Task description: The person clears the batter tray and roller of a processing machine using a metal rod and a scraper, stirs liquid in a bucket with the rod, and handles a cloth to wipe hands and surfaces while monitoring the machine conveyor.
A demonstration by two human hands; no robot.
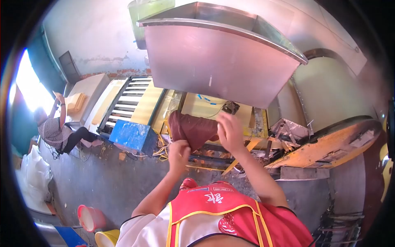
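Note:
A dark maroon cloth [191, 127] hangs bunched and folded between my two hands, in front of a conveyor-like machine. My left hand [179, 156] is closed, its fingers pinching the lower left edge of the cloth. At the cloth's right end, my right hand [230, 132] is raised with its fingers bent around the edge. The fingertips there are partly hidden. Beyond the cloth lies the machine's pale yellow bed [199, 105], with a small dark object [230, 107] on it.
A large metal hopper [218, 57] stands over the machine. Right of it is a big drum [329, 90] with an orange-rimmed base. A blue box [132, 136] sits by the slatted conveyor [129, 99]. A person [55, 127] works at the far left. Buckets [90, 218] stand behind me.

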